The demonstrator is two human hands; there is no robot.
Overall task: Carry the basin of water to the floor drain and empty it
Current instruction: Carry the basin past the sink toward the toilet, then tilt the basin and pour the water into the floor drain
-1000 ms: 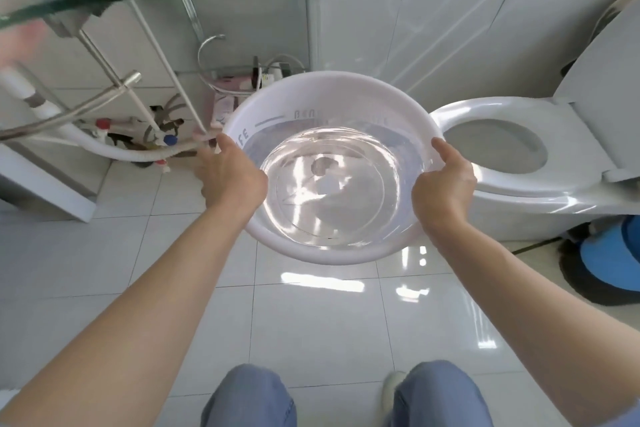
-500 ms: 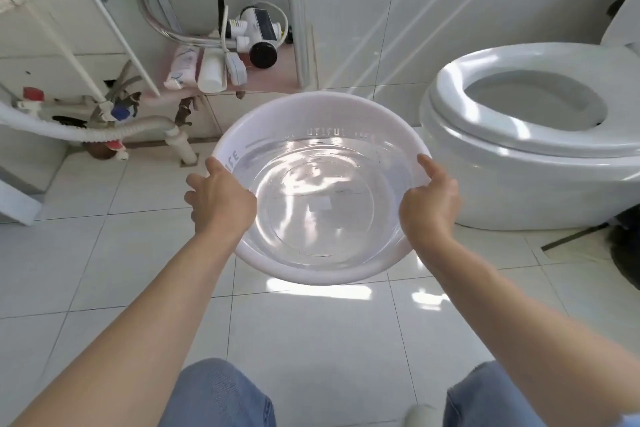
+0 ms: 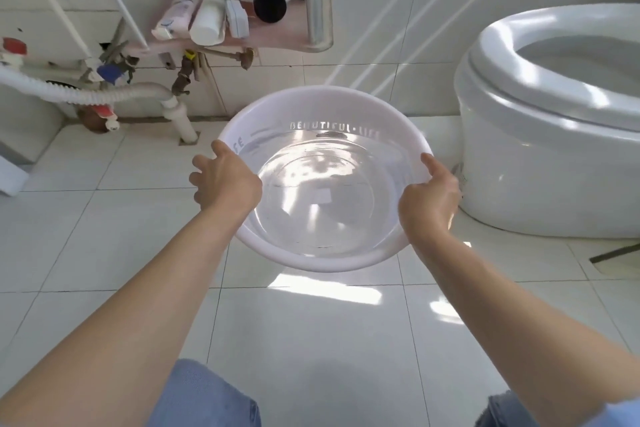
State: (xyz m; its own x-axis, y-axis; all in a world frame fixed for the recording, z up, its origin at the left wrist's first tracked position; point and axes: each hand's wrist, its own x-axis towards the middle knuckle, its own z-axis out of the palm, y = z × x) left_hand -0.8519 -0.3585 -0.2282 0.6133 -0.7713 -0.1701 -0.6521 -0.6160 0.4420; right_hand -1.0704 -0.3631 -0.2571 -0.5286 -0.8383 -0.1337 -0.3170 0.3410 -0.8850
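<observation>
- The left hand [image 3: 225, 180] grips the left rim of the white plastic basin [image 3: 325, 100], thumb on top.
- The right hand [image 3: 429, 201] grips the right rim likewise.
- The basin, holding clear water [image 3: 322, 198], hangs above the white tiled floor [image 3: 104, 236], beside the toilet [image 3: 540, 156].

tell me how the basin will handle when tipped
Probably heavy for its size: the basin holds water well up its wall. The water will likely slosh and shift weight when tilted. Its smooth rim could slip, though left hand and right hand grip opposite sides.
</observation>
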